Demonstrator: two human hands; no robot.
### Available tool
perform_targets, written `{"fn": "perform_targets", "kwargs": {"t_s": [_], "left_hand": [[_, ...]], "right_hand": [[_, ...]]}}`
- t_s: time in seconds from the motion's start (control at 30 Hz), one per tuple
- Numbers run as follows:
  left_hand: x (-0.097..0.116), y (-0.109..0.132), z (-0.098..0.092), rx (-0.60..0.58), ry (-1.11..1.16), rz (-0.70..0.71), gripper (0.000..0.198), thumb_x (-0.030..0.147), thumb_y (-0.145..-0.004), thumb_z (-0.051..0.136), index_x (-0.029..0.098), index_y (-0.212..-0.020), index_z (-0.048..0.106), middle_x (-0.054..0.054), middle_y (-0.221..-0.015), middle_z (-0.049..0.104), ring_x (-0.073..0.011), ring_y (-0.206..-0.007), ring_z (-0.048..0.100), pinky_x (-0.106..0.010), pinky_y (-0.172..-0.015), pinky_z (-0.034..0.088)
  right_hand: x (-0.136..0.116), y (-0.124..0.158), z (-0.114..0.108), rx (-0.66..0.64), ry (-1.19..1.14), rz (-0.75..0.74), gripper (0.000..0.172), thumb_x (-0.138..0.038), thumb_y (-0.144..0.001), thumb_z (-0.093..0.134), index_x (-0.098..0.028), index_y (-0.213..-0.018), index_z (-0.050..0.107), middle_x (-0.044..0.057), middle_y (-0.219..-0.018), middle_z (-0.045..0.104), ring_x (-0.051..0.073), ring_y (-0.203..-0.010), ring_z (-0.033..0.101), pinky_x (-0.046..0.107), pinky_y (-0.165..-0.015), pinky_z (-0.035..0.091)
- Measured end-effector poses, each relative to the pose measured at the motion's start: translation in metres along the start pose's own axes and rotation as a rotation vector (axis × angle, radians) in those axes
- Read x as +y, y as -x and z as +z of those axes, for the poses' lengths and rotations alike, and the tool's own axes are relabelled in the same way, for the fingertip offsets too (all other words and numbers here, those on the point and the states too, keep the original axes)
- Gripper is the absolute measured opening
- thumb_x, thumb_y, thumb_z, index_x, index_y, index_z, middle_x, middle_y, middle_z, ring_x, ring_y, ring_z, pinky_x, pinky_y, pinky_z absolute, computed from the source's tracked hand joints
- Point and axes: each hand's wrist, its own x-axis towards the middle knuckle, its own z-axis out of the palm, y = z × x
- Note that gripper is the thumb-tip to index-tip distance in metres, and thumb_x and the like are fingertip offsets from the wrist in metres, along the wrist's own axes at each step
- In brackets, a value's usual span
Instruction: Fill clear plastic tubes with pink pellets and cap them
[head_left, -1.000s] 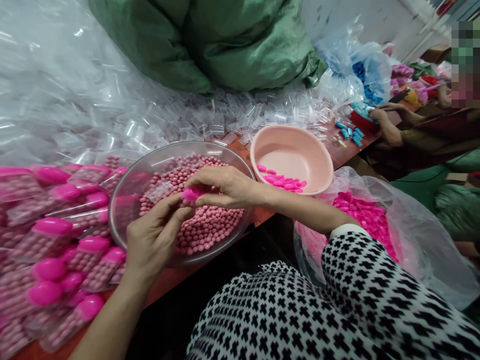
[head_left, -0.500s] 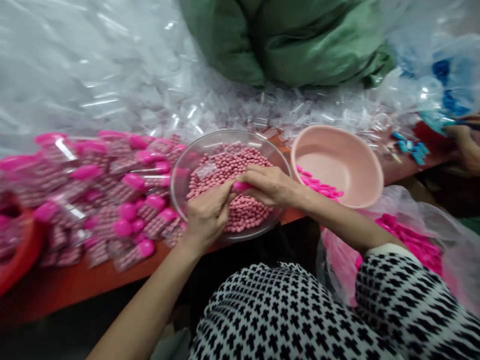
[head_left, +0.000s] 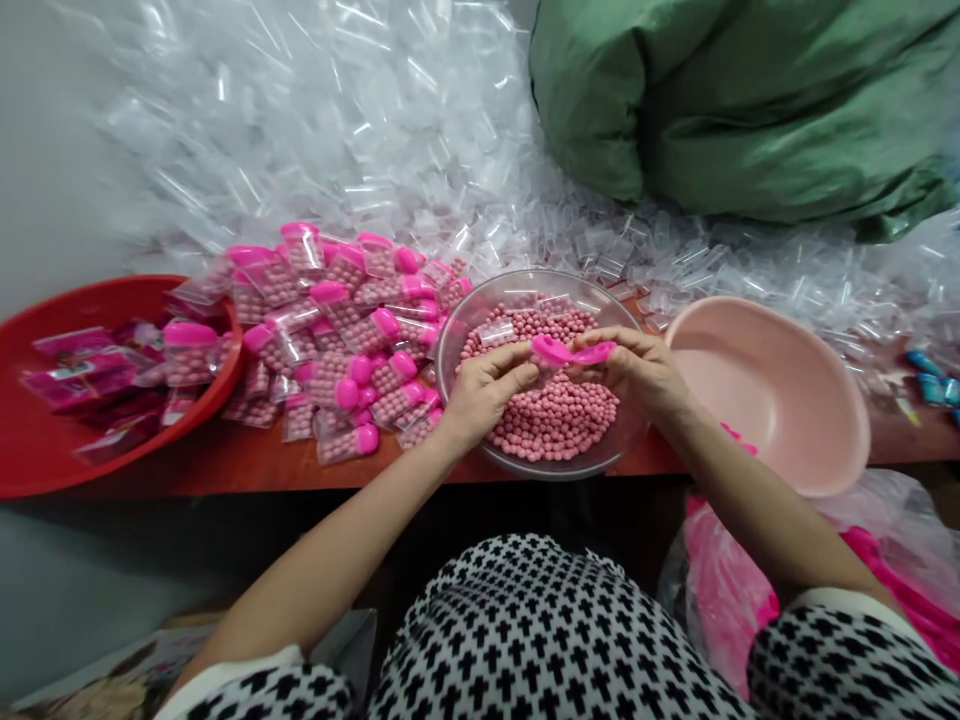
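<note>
Over the clear round bowl (head_left: 450, 385) of pink beads (head_left: 555, 420), both my hands pinch a bright pink plastic lid (head_left: 551, 350). It looks spread into two lobes; whether these are one hinged piece or two touching pieces I cannot tell. My left hand (head_left: 487, 390) grips the left lobe between thumb and fingers. At the right lobe, the fingers of my right hand (head_left: 645, 370) are closed. Small clear containers (head_left: 496, 332) lie on the beads. To the left are piled several bead-filled clear containers (head_left: 330, 370) with pink lids.
A red basin (head_left: 225, 385) with filled containers and pink packets stands far left. On the right is a peach basin (head_left: 780, 390) with a few pink pieces. Clear empty containers (head_left: 337, 130) heap behind, beside a green sack (head_left: 735, 110). A plastic bag (head_left: 720, 570) hangs low right.
My view has swung left, bringing the red basin fully in. My hands have moved apart slightly, and the pink lid now shows as two lobes between them.
</note>
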Motion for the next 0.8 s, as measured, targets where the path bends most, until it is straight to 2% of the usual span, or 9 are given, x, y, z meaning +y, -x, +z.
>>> {"fn": "perform_targets", "kwargs": {"t_s": [0.1, 0.2, 0.27, 0.37, 0.47, 0.53, 0.6, 0.7, 0.8], "left_hand": [[0.001, 0.004, 0.001, -0.029, -0.232, 0.151, 0.024, 0.036, -0.083, 0.074, 0.019, -0.099, 0.081, -0.007, -0.104, 0.078, -0.0249, -0.103, 0.071, -0.037, -0.099, 0.054], [0.001, 0.008, 0.001, 0.017, -0.342, 0.241, 0.021, 0.029, -0.086, 0.070, 0.022, -0.103, 0.081, -0.007, -0.109, 0.077, -0.0236, -0.108, 0.067, -0.037, -0.103, 0.050], [0.000, 0.010, 0.001, 0.049, -0.376, 0.257, 0.023, 0.028, -0.087, 0.069, 0.023, -0.106, 0.080, -0.006, -0.105, 0.076, -0.0226, -0.105, 0.066, -0.036, -0.101, 0.050], [-0.001, 0.010, 0.000, 0.065, -0.400, 0.284, 0.024, 0.027, -0.089, 0.067, 0.023, -0.109, 0.080, -0.007, -0.103, 0.074, -0.0218, -0.103, 0.066, -0.036, -0.100, 0.051], [-0.001, 0.010, -0.003, 0.050, -0.388, 0.322, 0.021, 0.025, -0.089, 0.068, 0.023, -0.106, 0.080, -0.009, -0.110, 0.073, -0.0237, -0.112, 0.064, -0.038, -0.104, 0.050], [0.000, 0.010, -0.003, 0.028, -0.360, 0.325, 0.019, 0.025, -0.088, 0.068, 0.023, -0.103, 0.081, -0.009, -0.110, 0.074, -0.0244, -0.113, 0.064, -0.040, -0.105, 0.050], [0.001, 0.010, -0.002, 0.026, -0.326, 0.324, 0.018, 0.024, -0.088, 0.067, 0.022, -0.100, 0.080, -0.008, -0.108, 0.075, -0.0240, -0.109, 0.067, -0.039, -0.103, 0.051], [0.005, 0.009, 0.000, 0.060, -0.302, 0.337, 0.019, 0.024, -0.088, 0.066, 0.021, -0.102, 0.079, -0.007, -0.112, 0.076, -0.0232, -0.112, 0.067, -0.040, -0.107, 0.049], [0.016, 0.001, -0.011, 0.103, -0.278, 0.290, 0.023, 0.027, -0.088, 0.066, 0.020, -0.108, 0.077, -0.004, -0.116, 0.076, -0.0224, -0.114, 0.067, -0.040, -0.106, 0.050]], "right_hand": [[0.003, -0.010, 0.004, -0.040, 0.016, 0.117, 0.048, -0.053, -0.061, 0.091, -0.019, -0.091, 0.073, 0.004, -0.093, 0.073, 0.017, -0.080, 0.070, 0.031, -0.072, 0.063], [0.005, -0.016, 0.013, -0.198, -0.043, 0.323, 0.046, -0.053, -0.068, 0.085, -0.017, -0.093, 0.071, 0.007, -0.094, 0.073, 0.019, -0.084, 0.070, 0.034, -0.075, 0.063], [0.008, -0.017, 0.019, -0.228, -0.088, 0.376, 0.041, -0.050, -0.071, 0.081, -0.016, -0.089, 0.069, 0.007, -0.088, 0.073, 0.020, -0.082, 0.070, 0.037, -0.078, 0.063], [0.015, -0.017, 0.027, -0.158, -0.182, 0.367, 0.032, -0.043, -0.072, 0.078, -0.017, -0.084, 0.066, 0.004, -0.081, 0.070, 0.018, -0.078, 0.067, 0.038, -0.078, 0.062], [0.022, -0.013, 0.035, -0.109, -0.322, 0.348, 0.031, -0.038, -0.065, 0.082, -0.019, -0.082, 0.064, 0.000, -0.079, 0.067, 0.016, -0.077, 0.064, 0.035, -0.078, 0.061], [0.024, -0.010, 0.042, -0.087, -0.344, 0.306, 0.033, -0.037, -0.062, 0.085, -0.019, -0.078, 0.062, -0.002, -0.079, 0.065, 0.014, -0.076, 0.063, 0.034, -0.079, 0.060], [0.025, -0.008, 0.048, -0.049, -0.303, 0.248, 0.033, -0.038, -0.066, 0.085, -0.019, -0.075, 0.060, -0.002, -0.077, 0.063, 0.014, -0.075, 0.062, 0.034, -0.079, 0.060], [0.023, -0.015, 0.048, -0.077, -0.183, 0.213, 0.042, -0.056, -0.073, 0.080, -0.020, -0.083, 0.061, 0.001, -0.082, 0.066, 0.017, -0.080, 0.064, 0.035, -0.077, 0.061], [0.013, -0.033, 0.032, -0.186, 0.089, 0.157, 0.069, -0.081, -0.076, 0.061, -0.020, -0.107, 0.063, 0.008, -0.096, 0.071, 0.022, -0.090, 0.067, 0.038, -0.077, 0.061]]}}
